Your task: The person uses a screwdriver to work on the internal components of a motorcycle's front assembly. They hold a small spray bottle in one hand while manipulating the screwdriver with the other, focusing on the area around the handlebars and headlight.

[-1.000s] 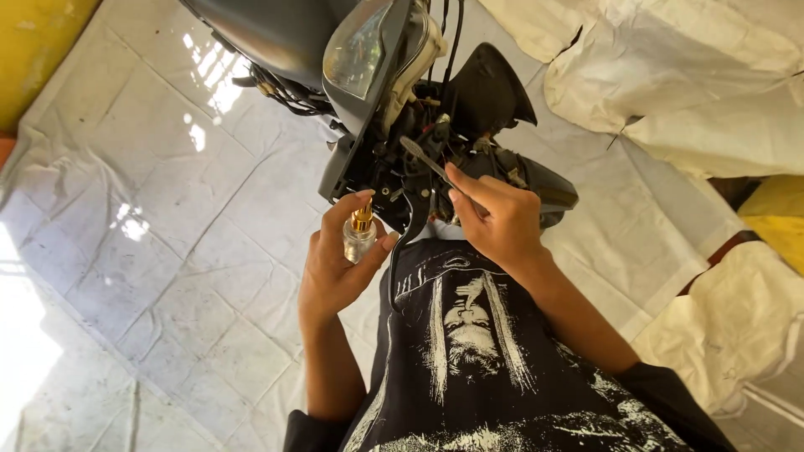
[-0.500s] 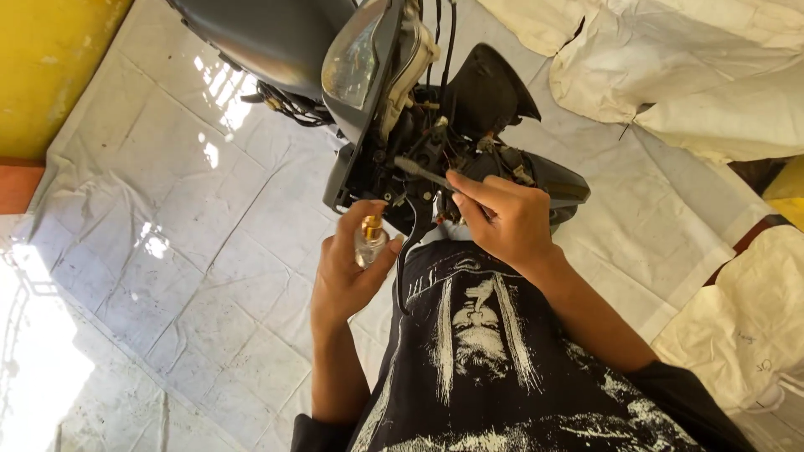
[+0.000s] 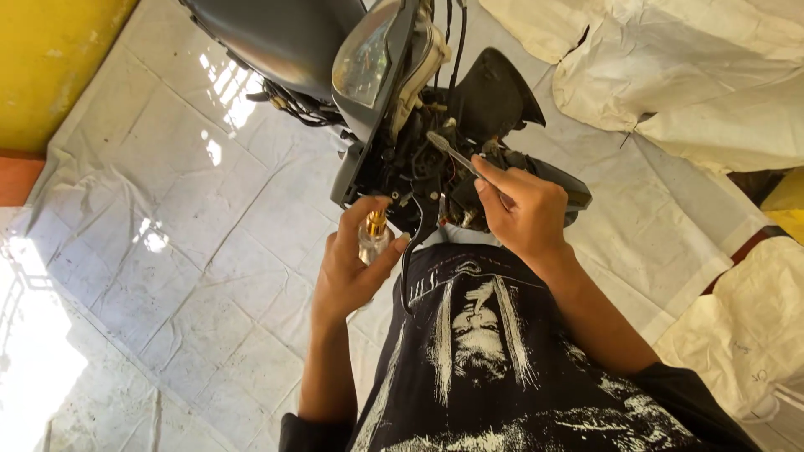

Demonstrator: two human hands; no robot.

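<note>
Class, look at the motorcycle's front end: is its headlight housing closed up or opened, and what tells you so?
Opened. The instrument cluster is tilted away, exposing wiring and black inner parts where the right hand points a thin tool.

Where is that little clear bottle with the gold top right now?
In the head view the small clear bottle sits left of centre, held in the left hand, just below the motorbike's opened front housing and left of the right hand.

Hard sunlight from the left blows out the white floor sheet at the lower-left edge, glints off the headlamp lens, while the view stays sharp with mild edge distortion.
</note>
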